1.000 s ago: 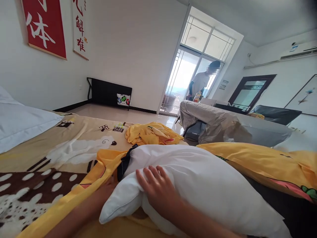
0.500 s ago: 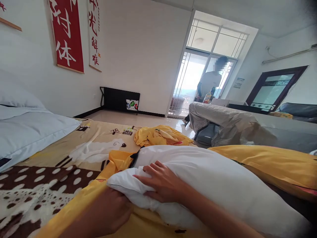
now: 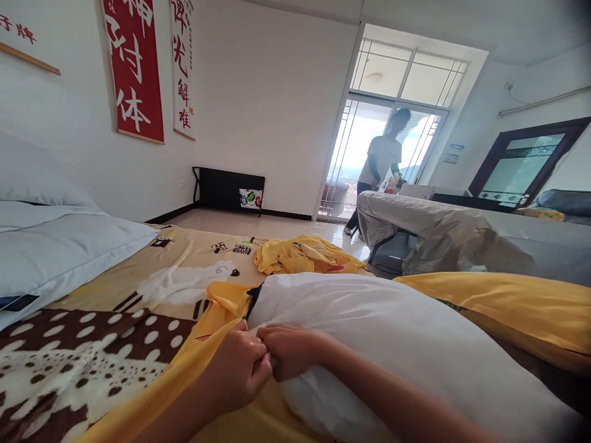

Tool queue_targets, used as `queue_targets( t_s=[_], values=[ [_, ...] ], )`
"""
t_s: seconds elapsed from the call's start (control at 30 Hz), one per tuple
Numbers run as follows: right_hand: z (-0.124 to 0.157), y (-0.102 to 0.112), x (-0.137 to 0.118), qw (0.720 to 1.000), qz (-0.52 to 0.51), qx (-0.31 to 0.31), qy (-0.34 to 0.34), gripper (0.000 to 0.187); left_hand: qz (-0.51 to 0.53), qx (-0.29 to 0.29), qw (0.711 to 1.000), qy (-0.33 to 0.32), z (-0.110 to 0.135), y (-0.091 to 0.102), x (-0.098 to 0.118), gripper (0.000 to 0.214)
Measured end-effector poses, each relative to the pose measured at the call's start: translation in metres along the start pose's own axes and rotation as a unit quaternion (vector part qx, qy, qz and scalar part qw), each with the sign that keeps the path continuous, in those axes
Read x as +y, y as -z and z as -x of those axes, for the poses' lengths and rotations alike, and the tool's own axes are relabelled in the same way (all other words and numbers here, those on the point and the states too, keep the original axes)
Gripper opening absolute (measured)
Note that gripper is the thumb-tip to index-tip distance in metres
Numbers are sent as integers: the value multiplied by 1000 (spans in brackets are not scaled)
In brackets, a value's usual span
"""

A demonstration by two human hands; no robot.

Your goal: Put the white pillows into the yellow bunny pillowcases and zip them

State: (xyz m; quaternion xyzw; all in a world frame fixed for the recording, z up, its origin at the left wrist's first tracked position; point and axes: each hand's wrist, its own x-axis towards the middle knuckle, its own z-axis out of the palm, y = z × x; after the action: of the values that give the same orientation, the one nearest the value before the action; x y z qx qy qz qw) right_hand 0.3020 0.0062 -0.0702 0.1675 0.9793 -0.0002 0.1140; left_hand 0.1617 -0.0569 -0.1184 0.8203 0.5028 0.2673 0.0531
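A plump white pillow (image 3: 378, 326) lies across the bed in front of me. My left hand (image 3: 240, 363) and my right hand (image 3: 293, 351) meet knuckle to knuckle at its near left corner. Both are closed on the pillow, and the corner itself is hidden between the fingers. Beneath the hands and the pillow spreads a yellow pillowcase (image 3: 184, 375); a fold of it stands up just beyond my left hand, by a dark patch at the pillow's edge.
The bed has a sheep-and-dot patterned blanket (image 3: 180, 280). Bunched yellow cloth (image 3: 307, 253) lies behind the pillow, another yellow-covered piece (image 3: 517, 301) at right. White pillows (image 3: 78, 240) rest at left. A person (image 3: 383, 157) stands near the glass door, beyond a plastic-covered sofa (image 3: 415, 209).
My right hand, spread on the pillow before, has closed at its corner. My left hand has moved up and right to meet it. The person in the background has shifted slightly.
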Motion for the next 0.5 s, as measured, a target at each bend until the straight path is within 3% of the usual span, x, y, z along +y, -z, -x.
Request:
queue_targets(
  t_s=[0.07,0.13,0.23,0.3,0.37,0.43,0.5],
  values=[
    [41,-4,-10,992,32,122,-17,44,35,-19,999,35,4,-3,-7,33],
    [85,-21,-20,963,116,233,-68,66,55,-45,996,59,9,-9,-13,32],
    [129,-56,-23,909,259,301,-130,66,56,-75,995,47,13,-17,-16,31],
    [136,-72,-14,894,295,302,-150,59,44,-81,996,18,12,-17,-12,30],
    [127,-72,4,915,279,273,-107,51,32,-98,994,-23,10,-11,-2,30],
    [109,-55,25,943,236,230,-52,47,18,-106,992,-69,6,-3,13,28],
    [87,-27,45,963,182,193,-53,52,1,-96,990,-106,-2,6,33,24]
  ],
)
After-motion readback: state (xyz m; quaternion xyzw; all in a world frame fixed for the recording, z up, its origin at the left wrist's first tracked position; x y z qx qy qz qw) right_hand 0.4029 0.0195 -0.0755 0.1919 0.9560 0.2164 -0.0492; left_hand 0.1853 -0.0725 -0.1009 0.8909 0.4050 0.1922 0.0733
